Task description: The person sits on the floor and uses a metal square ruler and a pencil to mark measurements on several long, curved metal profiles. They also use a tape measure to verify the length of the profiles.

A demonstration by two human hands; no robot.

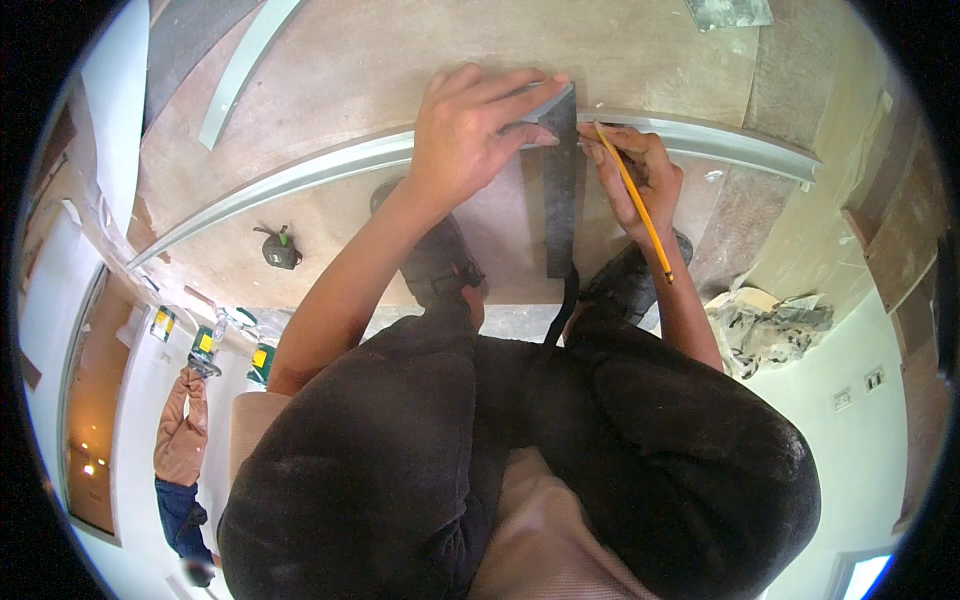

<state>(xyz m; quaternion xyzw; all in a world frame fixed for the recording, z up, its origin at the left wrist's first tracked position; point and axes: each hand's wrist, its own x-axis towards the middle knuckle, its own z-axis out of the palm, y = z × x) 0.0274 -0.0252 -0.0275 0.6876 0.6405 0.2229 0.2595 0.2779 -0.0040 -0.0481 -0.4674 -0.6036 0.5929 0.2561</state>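
A long pale metal profile (330, 172) runs from left to right across the boards before me. My left hand (470, 135) presses a square against it, its fingers and thumb gripping the grey stock (546, 106). The square's dark blade (561, 210) lies across the profile and points back towards me. Just right of the blade, my right hand (640, 175) pinches a yellow pencil (640, 205), its tip end close to the profile. Part of the profile is hidden behind both hands.
A black tape measure (279, 248) lies left of my shoes. Another metal strip (240, 80) rests at the far left. A crumpled bag (765, 330) sits at right, near a wall. Behind at left, a person (182, 450) stands by green-and-yellow containers (205, 342).
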